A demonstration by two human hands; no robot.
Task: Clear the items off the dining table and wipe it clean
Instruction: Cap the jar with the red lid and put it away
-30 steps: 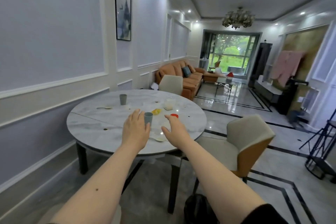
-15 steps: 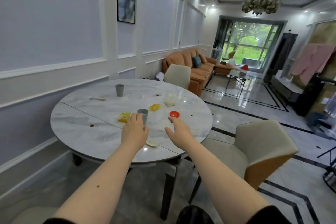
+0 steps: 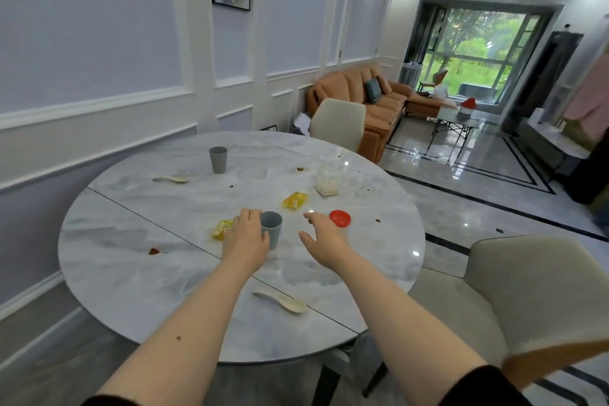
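The round marble dining table (image 3: 131, 273) carries scattered items. My left hand (image 3: 245, 237) lies against the left side of a blue-grey cup (image 3: 273, 227) near the table's middle, and its fingers reach up to the rim. My right hand (image 3: 324, 237) hovers open to the right of that cup, its fingertips just short of a red lid (image 3: 340, 218). Two yellow wrappers (image 3: 295, 200) (image 3: 221, 228) lie close by, the second partly behind my left hand. A glass jar (image 3: 327, 179), a grey cup (image 3: 218, 159) and two pale spoons (image 3: 280, 301) (image 3: 171, 179) also rest on the top. Brown stains (image 3: 153, 251) dot the surface.
A beige chair (image 3: 514, 290) stands at the table's right near side and another (image 3: 337, 122) at the far side. The wall runs along the left. Beyond are an orange sofa (image 3: 362, 99), a coffee table (image 3: 456, 119) and glossy floor.
I have come closer to the table and my view has tilted down. Both hands have moved forward over the tabletop, the left up against the blue-grey cup and the right toward the red lid.
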